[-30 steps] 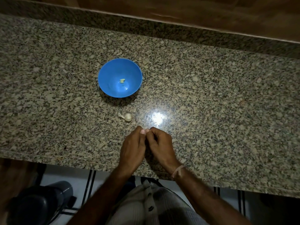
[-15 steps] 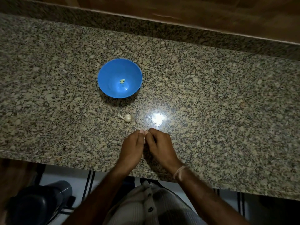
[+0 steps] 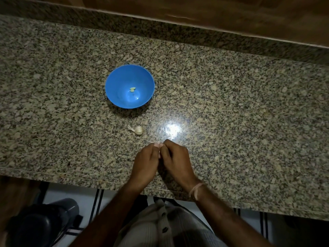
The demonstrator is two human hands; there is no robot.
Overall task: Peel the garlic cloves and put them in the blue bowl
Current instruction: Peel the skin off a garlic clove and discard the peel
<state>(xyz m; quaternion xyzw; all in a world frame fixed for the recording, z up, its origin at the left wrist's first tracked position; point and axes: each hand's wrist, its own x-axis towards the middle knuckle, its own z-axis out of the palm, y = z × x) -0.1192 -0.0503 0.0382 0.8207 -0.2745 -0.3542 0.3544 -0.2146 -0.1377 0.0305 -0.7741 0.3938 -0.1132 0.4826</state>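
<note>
Floor, far left: a dark rounded object (image 3: 41, 223) stands below the bench edge; what it is cannot be told.
Bench: speckled granite bench (image 3: 240, 113) spans the view, with a wooden surface (image 3: 222, 9) along its far side.
Blue bowl: the blue bowl (image 3: 114, 90) stands upright on the bench, left of centre and well apart from both hands.
Bowl contents: peeled cloves (image 3: 132, 89), pale yellow-green, lie together near the bottom of the bowl; the count is too small to tell.
Loose garlic: unpeeled garlic (image 3: 138, 130) lies on the bench between the bowl and the hands, its dry stalk pointing left, touching neither.
Left hand: the left hand (image 3: 146, 164) is near the bench's front edge, fingers curled, fingertips meeting those of the other hand.
Held item: a pale piece (image 3: 159, 154) shows in the narrow gap where the two hands meet; mostly hidden, so clove or skin cannot be told.
Right hand: the right hand (image 3: 176, 160) is curled likewise, pinching the same piece from the opposite side.
Right wrist: a pale band (image 3: 195, 190) circles it.
Glare: a bright light reflection (image 3: 171, 130) sits on the bench just beyond the right hand.
</note>
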